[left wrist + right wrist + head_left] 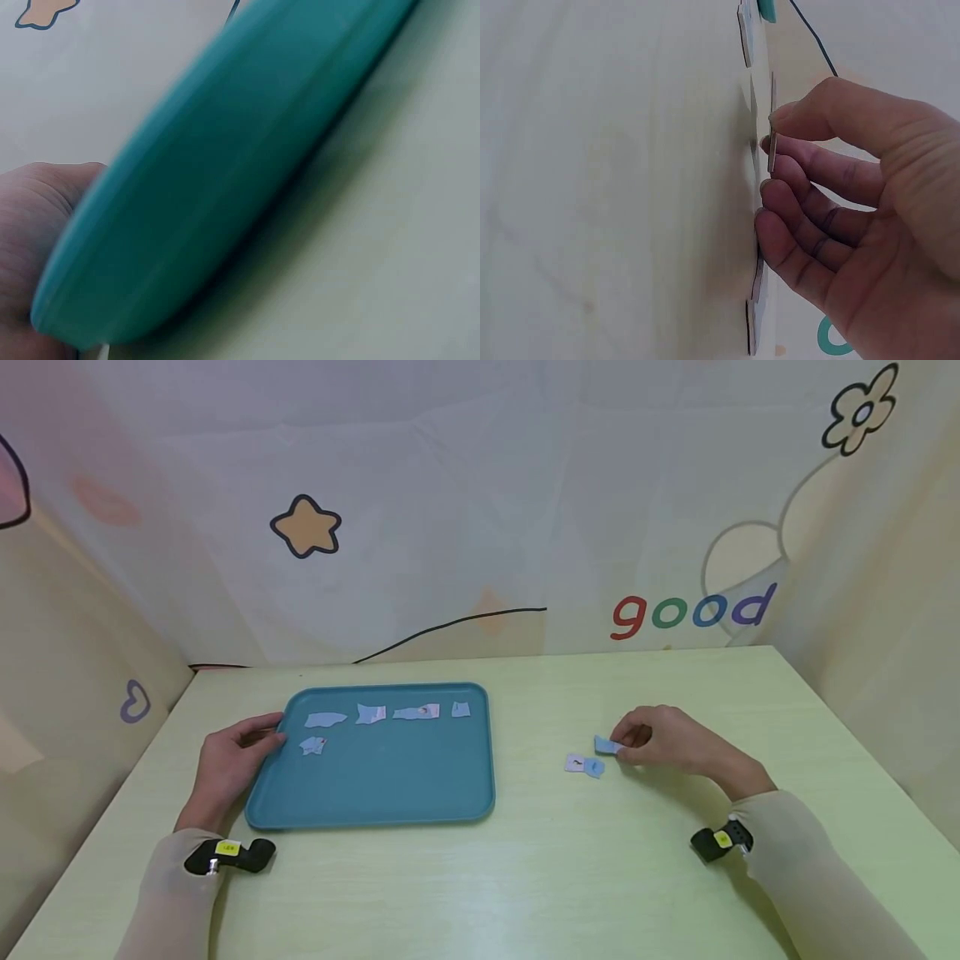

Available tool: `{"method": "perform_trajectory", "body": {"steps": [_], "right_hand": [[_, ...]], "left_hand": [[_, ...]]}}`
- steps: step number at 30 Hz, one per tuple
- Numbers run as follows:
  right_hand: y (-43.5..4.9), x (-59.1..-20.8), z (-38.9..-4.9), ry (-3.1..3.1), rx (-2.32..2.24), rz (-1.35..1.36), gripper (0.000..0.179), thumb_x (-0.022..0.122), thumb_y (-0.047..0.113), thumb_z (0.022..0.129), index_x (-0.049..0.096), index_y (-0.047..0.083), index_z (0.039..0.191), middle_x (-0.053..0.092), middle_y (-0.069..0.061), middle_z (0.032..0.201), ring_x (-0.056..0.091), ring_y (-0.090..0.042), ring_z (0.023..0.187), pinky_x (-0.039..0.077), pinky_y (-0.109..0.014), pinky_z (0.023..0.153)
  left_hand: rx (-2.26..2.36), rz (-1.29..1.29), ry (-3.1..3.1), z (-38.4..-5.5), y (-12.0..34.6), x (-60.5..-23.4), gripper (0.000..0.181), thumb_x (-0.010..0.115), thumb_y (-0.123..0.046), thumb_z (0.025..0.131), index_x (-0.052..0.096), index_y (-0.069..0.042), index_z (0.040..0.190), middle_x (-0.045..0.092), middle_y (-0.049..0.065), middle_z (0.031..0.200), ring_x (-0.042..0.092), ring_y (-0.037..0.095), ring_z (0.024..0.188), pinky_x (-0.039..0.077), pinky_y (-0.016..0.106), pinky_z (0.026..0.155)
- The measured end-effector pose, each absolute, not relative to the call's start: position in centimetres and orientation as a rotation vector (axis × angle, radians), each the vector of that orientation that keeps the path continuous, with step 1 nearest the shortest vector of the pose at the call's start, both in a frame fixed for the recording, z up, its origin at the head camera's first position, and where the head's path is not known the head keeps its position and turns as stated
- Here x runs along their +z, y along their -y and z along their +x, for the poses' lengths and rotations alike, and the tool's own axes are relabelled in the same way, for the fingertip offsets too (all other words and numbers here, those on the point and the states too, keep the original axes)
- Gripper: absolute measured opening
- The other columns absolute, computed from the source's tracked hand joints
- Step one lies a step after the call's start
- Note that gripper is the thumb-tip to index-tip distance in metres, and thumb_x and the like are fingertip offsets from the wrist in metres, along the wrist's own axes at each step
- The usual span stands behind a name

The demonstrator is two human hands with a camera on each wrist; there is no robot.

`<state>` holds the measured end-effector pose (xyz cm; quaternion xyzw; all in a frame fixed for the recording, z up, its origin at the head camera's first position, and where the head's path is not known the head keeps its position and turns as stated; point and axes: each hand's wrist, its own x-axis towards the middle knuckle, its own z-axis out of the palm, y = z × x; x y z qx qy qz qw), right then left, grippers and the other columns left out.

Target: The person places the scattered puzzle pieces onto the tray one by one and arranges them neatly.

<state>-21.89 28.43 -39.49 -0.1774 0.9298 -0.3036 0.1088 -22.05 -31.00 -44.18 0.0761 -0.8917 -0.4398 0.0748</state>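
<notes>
At the blue tray's (390, 793) left edge, my left hand (228, 764) grips the rim with thumb and fingers. The left wrist view has the tray's side (225, 165) filling its middle and part of that hand (45, 240) at the left. My right hand (667, 743) pinches a small light-blue card piece (604, 745) between thumb and fingertips. Seen edge-on in the right wrist view, the held card piece (772, 154) is thin and flat. Just below it on the table lie a pinkish card piece (574, 763) and a blue one (594, 767), side by side.
Several pale-blue card pieces lie along the tray's far side, among them a long one (408, 713) and a small square one (461, 710). A jagged piece (312, 746) lies below that row. Behind the pale table (525, 877) hangs a printed cloth (480, 510).
</notes>
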Motion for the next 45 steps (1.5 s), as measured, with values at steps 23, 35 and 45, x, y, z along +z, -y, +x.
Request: {"method": "perform_trajectory", "body": {"steps": [23, 35, 45], "right_hand": [[-26.9, -39.1, -21.9, -2.799, -0.998, -0.637, 0.023, 0.079, 0.009, 0.096, 0.076, 0.003, 0.118, 0.073, -0.002, 0.106, 0.065, -0.022, 0.095, 0.056, -0.027, 0.084], [-21.7, -37.9, -22.2, -2.791, -1.109, -0.813, 0.022, 0.078, 0.007, 0.097, 0.076, 0.003, 0.118, 0.073, 0.0, 0.105, 0.07, -0.018, 0.095, 0.058, -0.039, 0.092], [-16.2, -36.9, -23.3, -2.757, -1.185, -0.977, 0.023, 0.079, 0.005, 0.096, 0.077, 0.003, 0.118, 0.072, 0.0, 0.103, 0.07, -0.017, 0.092, 0.059, -0.036, 0.089]], "left_hand": [[-1.33, 0.234, 2.661, -22.0, 31.2, -44.1, 0.044, 0.066, -0.02, 0.108, 0.062, -0.002, 0.148, 0.067, 0.024, 0.135, 0.062, 0.034, 0.12, 0.048, 0.019, 0.087], [-1.326, 0.229, 2.67, -22.1, 31.1, -44.2, 0.044, 0.066, -0.02, 0.107, 0.061, -0.003, 0.148, 0.066, 0.024, 0.135, 0.062, 0.035, 0.121, 0.049, 0.024, 0.09], [-1.322, 0.241, 2.67, -22.2, 31.0, -44.2, 0.044, 0.066, -0.019, 0.107, 0.062, -0.003, 0.148, 0.067, 0.024, 0.135, 0.062, 0.036, 0.121, 0.051, 0.034, 0.096]]}}
